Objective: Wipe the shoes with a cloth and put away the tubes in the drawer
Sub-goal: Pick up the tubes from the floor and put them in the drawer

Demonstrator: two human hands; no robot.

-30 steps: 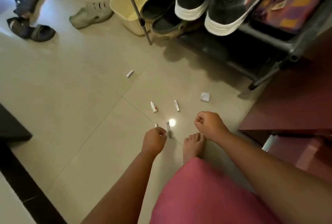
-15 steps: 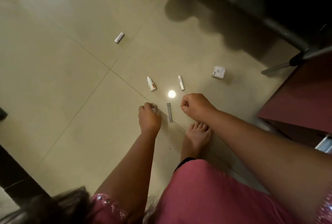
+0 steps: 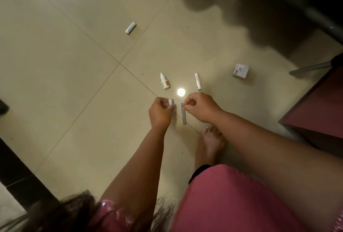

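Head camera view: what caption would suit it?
Left hand holds a small white tube; right hand pinches a grey tube.

The floor tiles were beige with thin dark seams. The dropper bottle was white with a red label patch. The skirt was pink.

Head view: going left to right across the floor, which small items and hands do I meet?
Silver tube → left hand, pinching a small white tube → grey strip, gripped at its top by the right hand → small white box.
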